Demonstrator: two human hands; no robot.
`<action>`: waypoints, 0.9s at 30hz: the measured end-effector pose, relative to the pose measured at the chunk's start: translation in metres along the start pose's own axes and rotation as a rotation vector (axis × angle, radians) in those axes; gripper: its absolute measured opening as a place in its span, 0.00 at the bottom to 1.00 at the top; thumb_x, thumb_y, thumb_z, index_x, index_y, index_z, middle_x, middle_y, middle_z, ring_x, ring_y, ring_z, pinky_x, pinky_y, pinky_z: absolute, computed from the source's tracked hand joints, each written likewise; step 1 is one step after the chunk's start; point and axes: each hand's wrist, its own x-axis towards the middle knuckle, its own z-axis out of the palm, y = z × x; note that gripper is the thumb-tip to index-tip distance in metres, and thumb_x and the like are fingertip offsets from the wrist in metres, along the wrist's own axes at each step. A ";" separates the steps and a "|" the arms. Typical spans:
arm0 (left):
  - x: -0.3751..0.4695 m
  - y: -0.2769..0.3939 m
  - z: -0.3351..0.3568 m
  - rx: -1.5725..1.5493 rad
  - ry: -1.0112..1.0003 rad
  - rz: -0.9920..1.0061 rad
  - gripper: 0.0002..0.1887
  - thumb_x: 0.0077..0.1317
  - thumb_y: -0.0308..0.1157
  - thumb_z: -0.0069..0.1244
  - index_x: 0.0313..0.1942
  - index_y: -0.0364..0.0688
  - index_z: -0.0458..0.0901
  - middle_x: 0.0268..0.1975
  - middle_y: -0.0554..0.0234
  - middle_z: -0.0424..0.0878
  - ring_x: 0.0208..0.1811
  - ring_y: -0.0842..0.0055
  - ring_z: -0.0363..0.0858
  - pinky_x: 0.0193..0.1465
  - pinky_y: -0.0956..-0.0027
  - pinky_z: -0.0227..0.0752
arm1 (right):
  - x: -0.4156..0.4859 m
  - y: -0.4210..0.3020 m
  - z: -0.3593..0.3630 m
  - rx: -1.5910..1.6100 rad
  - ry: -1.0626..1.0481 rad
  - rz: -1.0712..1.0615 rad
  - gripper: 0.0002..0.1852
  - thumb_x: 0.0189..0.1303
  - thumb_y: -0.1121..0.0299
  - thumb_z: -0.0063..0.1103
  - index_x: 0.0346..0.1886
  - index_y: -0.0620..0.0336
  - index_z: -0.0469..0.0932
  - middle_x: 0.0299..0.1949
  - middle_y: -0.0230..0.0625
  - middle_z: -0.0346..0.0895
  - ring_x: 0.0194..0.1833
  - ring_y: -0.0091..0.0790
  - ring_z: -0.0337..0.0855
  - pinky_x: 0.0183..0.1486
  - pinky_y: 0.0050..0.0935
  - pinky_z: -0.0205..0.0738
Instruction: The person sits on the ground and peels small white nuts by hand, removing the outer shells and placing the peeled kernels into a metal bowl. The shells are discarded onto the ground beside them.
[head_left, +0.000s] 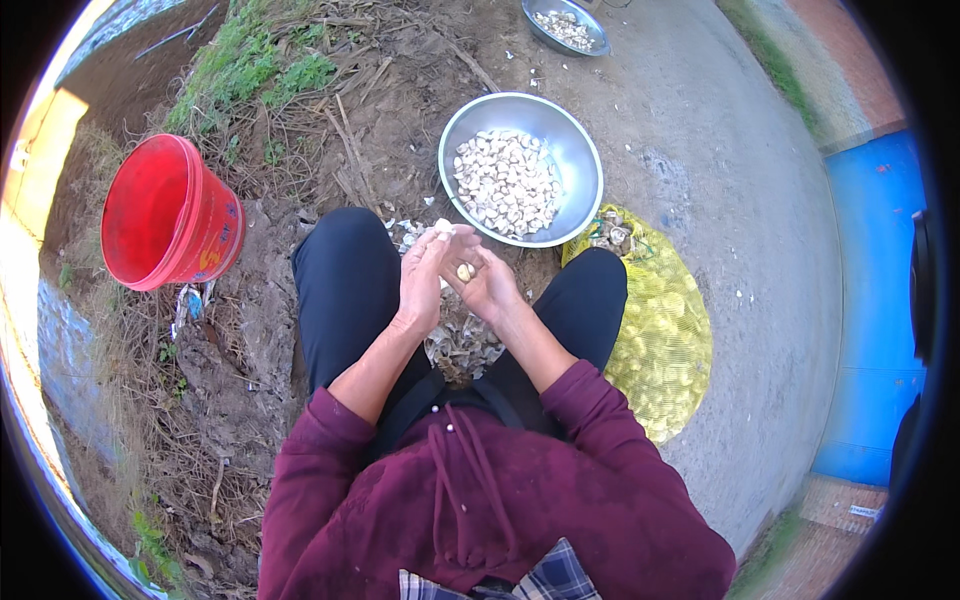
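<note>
My left hand (421, 281) and my right hand (489, 281) meet between my knees, in front of the large metal basin. In the cupped palm of my right hand rests a small piece of garlic (466, 271), pale yellow with brownish marks. At the fingertips of my left hand is a white piece (444, 226), either garlic or its skin; I cannot tell which. The metal basin (581, 176) holds a heap of separated garlic cloves (506, 180). Below my hands, papery garlic skins (466, 349) lie piled on the ground.
A yellow mesh bag (660, 337) full of garlic bulbs stands against my right knee, its mouth open. To my left a red plastic bucket (214, 225) sits tilted on uneven soil. A second metal basin (536, 34) with cloves is farther ahead. Concrete paving (765, 247) extends to the right.
</note>
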 end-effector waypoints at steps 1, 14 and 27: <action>0.000 -0.003 0.001 0.054 -0.024 0.068 0.13 0.71 0.29 0.37 0.48 0.32 0.76 0.41 0.57 0.80 0.39 0.76 0.79 0.48 0.72 0.73 | -0.005 0.005 -0.002 -0.001 0.070 -0.034 0.15 0.72 0.65 0.34 0.49 0.67 0.67 0.43 0.44 0.73 0.47 0.43 0.78 0.55 0.45 0.76; -0.002 -0.012 -0.007 0.641 -0.233 -0.114 0.10 0.67 0.25 0.38 0.41 0.37 0.78 0.33 0.67 0.77 0.32 0.83 0.76 0.38 0.76 0.72 | 0.057 -0.304 0.110 -0.205 0.038 -0.560 0.32 0.69 0.66 0.43 0.69 0.72 0.43 0.62 0.61 0.58 0.58 0.54 0.72 0.58 0.47 0.74; -0.016 -0.028 -0.013 1.619 -0.437 0.251 0.27 0.55 0.36 0.59 0.54 0.36 0.74 0.56 0.43 0.70 0.61 0.52 0.65 0.62 0.53 0.60 | 0.018 -0.249 -0.166 -0.643 0.356 -0.323 0.16 0.65 0.66 0.49 0.48 0.71 0.74 0.41 0.47 0.81 0.41 0.39 0.84 0.45 0.36 0.81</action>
